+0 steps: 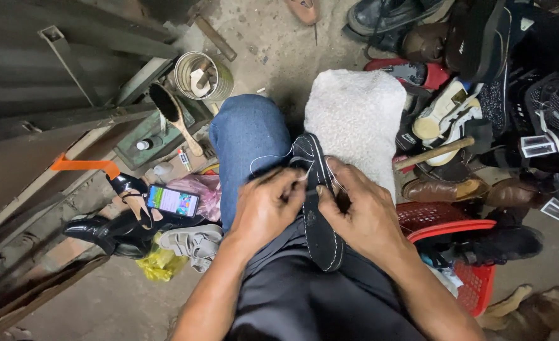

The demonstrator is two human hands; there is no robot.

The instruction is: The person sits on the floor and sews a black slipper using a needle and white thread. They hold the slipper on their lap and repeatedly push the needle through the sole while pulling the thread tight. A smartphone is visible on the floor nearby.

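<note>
A black shoe (pixel 318 183) with white stitching along its sole edge stands on edge between my knees, over a white fluffy cloth (pixel 355 113) that covers my right knee. My right hand (pixel 363 215) grips the shoe from the right side. My left hand (pixel 267 205) presses against the shoe's left edge, fingers pinched on a thin white thread (pixel 264 158) that loops out over my jeans-clad left knee (pixel 248 136).
A phone (pixel 173 201) with a lit screen lies on black glossy shoes (pixel 112 230) at left. A brush (pixel 173 115) and tin can (pixel 202 76) sit behind. A pile of shoes (pixel 481 95), a hammer (pixel 434 153) and a red basket (pixel 462 252) fill the right.
</note>
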